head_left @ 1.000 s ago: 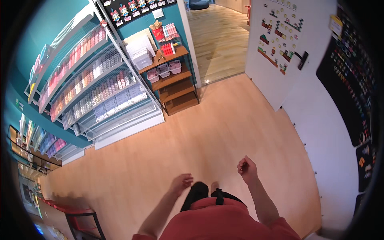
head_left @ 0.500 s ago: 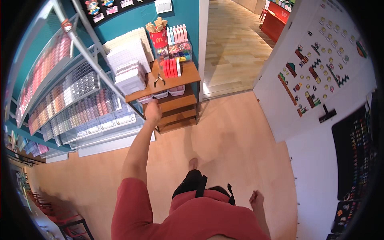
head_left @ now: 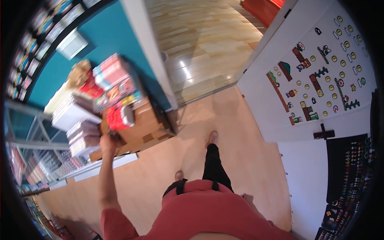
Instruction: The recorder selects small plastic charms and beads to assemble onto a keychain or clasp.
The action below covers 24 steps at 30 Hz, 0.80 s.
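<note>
My left hand (head_left: 108, 145) is stretched out to the front edge of a wooden shelf unit's top (head_left: 140, 124). Its fingers are smeared by motion. Right beside them shows a blurred dark shape, apparently the pliers (head_left: 116, 137); whether the hand grips or only touches them is unclear. A row of red holders (head_left: 116, 117) stands just beyond, and a stack of white boxes (head_left: 83, 138) is close by on the left. Low beside my body hangs my right hand (head_left: 248, 198), mostly hidden by my red shirt, its fingers not readable.
Behind the boxes are white pegboards (head_left: 74, 110) and a red bucket of wooden pieces (head_left: 91, 89). A doorway with a white frame (head_left: 150, 52) opens ahead. A white door panel (head_left: 264, 102) with stickers and a black display board (head_left: 346, 172) line the right. A rack (head_left: 44, 158) stands left.
I have stepped closer and the view has turned, so the shelf unit lies further left. My left hand has gone from below the shelf top's edge to the pliers. My right hand is now more hidden.
</note>
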Available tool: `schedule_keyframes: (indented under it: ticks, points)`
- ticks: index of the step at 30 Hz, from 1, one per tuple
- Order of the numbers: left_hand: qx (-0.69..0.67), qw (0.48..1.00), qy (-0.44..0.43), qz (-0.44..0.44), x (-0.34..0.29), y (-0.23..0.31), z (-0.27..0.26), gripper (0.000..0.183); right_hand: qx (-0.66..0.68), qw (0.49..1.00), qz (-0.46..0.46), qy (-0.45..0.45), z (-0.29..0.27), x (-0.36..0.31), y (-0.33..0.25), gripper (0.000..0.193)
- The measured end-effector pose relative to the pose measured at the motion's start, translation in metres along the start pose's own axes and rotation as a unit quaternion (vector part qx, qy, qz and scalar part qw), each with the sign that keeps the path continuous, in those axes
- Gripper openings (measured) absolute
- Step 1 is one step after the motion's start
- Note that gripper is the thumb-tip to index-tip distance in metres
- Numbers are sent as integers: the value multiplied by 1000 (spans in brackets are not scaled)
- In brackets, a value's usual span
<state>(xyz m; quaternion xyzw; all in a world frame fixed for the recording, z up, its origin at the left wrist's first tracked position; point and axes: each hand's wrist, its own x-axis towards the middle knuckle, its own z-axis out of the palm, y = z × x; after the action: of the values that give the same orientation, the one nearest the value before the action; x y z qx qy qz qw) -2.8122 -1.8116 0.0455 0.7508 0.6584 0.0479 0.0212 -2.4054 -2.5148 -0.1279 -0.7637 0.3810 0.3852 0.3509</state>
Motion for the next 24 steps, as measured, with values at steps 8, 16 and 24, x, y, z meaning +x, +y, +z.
schedule_keyframes:
  ticks: [8, 16, 24]
  points:
    - [119, 817, -523, -210, -179, 4, -55, 21, -420, 753, -480, -164, 159, 12, -426, 22]
    - [-178, 813, -529, -167, -198, 230, 11, 19, -39, 741, -402, -536, 362, -227, -741, 15]
    - [-412, 675, -453, -411, 142, 411, 171, 16, -76, 419, -346, -836, 348, -448, -944, 14]
